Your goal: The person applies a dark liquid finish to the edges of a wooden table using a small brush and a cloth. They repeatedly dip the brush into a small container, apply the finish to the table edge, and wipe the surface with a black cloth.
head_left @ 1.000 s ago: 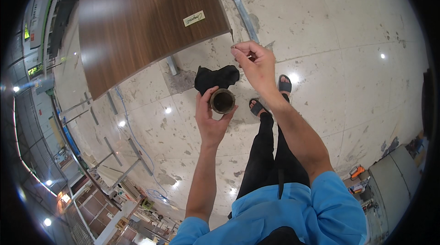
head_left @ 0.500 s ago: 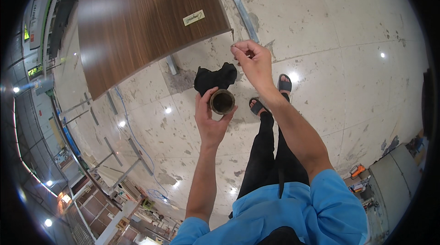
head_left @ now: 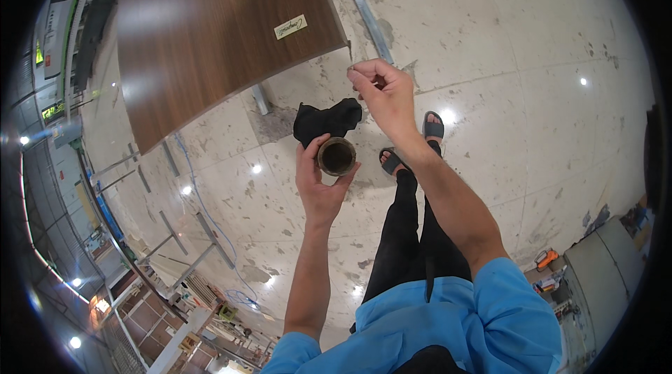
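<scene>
My left hand (head_left: 318, 195) is wrapped round a small round open container (head_left: 337, 141), whose inside looks dark. A black cloth (head_left: 325, 120) lies against the far side of the container and the fingertips; whether the fingers grip it too is hidden. At the near right corner of a brown wood-grain panel (head_left: 217, 31), my right hand (head_left: 388, 101) pinches a thin, dark, stick-like tool (head_left: 350, 56) between thumb and forefinger. The tool's upper end is at the panel's corner; touching or just apart, I cannot tell. A small pale paper label (head_left: 290, 26) with handwriting lies on the panel.
Metal bars (head_left: 362, 10) show beside and beneath the panel. A blue cable (head_left: 210, 216) runs over the stained tile floor (head_left: 532, 136) on the left. At the lower right, an orange-handled tool (head_left: 546, 259) lies near a grey surface (head_left: 602, 276).
The panel's corner and label appear slightly further left. My right fingertips have shifted slightly left with the thin tool. The left hand keeps its hold on the container.
</scene>
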{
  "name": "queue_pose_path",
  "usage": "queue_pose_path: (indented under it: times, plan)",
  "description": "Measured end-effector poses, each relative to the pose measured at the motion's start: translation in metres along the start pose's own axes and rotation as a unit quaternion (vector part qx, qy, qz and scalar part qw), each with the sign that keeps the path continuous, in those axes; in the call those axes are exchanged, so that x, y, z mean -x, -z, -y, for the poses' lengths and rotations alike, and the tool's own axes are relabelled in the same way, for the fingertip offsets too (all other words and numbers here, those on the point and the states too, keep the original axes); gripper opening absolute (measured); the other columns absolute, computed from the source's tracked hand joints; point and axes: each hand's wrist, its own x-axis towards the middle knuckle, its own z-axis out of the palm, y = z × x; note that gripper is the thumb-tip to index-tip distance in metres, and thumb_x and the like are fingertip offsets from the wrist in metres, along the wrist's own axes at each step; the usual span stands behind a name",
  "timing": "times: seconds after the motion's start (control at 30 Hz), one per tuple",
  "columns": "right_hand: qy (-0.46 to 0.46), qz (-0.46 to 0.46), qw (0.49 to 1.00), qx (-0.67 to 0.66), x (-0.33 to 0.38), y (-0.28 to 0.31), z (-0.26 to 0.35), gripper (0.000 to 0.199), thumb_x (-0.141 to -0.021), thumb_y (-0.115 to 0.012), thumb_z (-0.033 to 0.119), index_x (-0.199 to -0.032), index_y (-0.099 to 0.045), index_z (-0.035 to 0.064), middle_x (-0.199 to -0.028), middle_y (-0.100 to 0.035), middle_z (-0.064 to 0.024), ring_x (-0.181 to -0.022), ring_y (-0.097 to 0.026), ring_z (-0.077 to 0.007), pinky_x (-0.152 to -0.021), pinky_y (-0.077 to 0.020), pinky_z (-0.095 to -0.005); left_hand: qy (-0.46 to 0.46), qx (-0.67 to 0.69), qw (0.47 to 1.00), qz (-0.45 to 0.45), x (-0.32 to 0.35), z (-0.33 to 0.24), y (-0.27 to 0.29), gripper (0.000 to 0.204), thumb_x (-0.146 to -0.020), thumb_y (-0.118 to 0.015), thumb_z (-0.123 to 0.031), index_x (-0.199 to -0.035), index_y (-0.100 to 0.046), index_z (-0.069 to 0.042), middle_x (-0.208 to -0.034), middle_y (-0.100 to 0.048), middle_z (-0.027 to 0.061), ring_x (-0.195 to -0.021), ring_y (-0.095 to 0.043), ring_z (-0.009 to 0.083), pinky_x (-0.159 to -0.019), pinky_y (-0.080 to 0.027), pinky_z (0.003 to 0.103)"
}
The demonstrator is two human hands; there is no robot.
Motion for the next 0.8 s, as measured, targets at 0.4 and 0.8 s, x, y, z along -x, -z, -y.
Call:
queue_pose_path:
  times: [0.4, 0.8]
  plan:
    - [0.037, 0.013, 0.999, 0.019, 0.005, 0.008, 0.015, 0.008, -0.097, -0.076, 0.008, -0.100, -0.077, -0.0002, -0.082, -0.070, 0.0008, -0.071, -0.060, -0.0041, -0.063, -0.0480, -0.0219, 0.005, 0.002, 1.000, -0.007, 0.001, 0.003, -0.003, 0.074, -0.075, -0.092, 0.005, -0.139, -0.056, 0.001, -0.130, -0.051, 0.0104, -0.118, -0.065, 0.0214, -0.103, -0.055, 0.031]
    - [-0.236, 0.323, 0.900, -0.172, 0.026, 0.067, -0.001, 0.008, -0.101, -0.075, 0.013, -0.101, -0.072, 0.0053, -0.100, -0.069, 0.0015, -0.079, -0.061, -0.0059, -0.066, -0.0504, -0.0224, -0.050, -0.081, 0.987, 0.130, -0.003, -0.002, 0.004, 0.079, -0.071, -0.095, 0.001, -0.141, -0.057, -0.003, -0.137, -0.060, 0.0098, -0.122, -0.064, 0.0197, -0.109, -0.052, 0.034]
